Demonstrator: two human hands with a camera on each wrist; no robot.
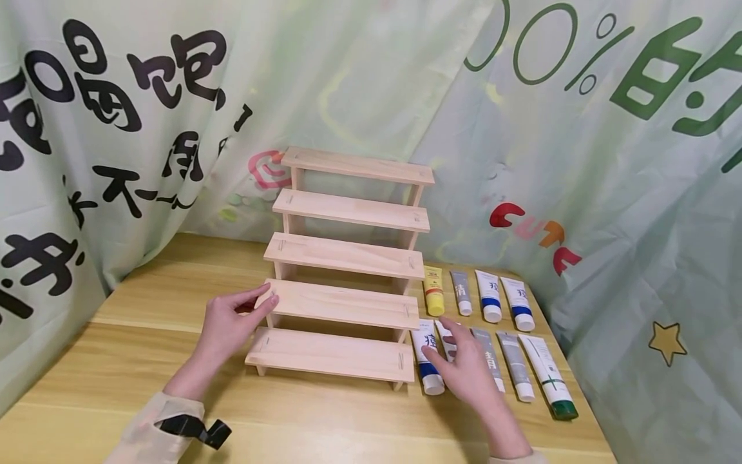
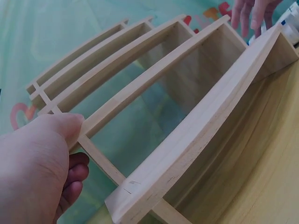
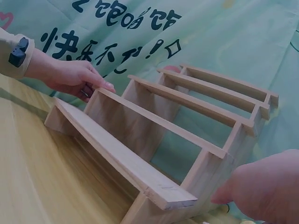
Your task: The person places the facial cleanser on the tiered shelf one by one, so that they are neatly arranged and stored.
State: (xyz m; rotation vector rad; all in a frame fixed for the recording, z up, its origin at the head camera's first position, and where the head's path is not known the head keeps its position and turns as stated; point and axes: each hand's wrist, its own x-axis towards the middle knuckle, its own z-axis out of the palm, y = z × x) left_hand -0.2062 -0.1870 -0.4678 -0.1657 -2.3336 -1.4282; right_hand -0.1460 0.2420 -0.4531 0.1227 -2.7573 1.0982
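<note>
A five-tier stepped rack of pale wood is avoided as a count here: the stepped wooden display rack (image 1: 342,303) stands upright on the table. My left hand (image 1: 228,322) pinches the left end of its second step from the bottom, thumb (image 2: 70,125) on top and fingers curled beneath. To the right of the rack, my right hand (image 1: 466,370) hovers over the front row of squeeze tubes, fingers loosely bent and apart. Under it lie a white-and-blue tube (image 1: 429,370) and a grey tube (image 1: 487,348), partly covered. Whether the right fingertips touch a tube or the rack cannot be told.
Behind the front row lie a yellow tube (image 1: 433,290), a small grey tube (image 1: 462,293) and two white-and-blue tubes (image 1: 489,293). A white tube with a green cap (image 1: 547,370) lies near the right edge of the wooden table (image 1: 324,425). Printed curtains (image 1: 371,84) hang behind.
</note>
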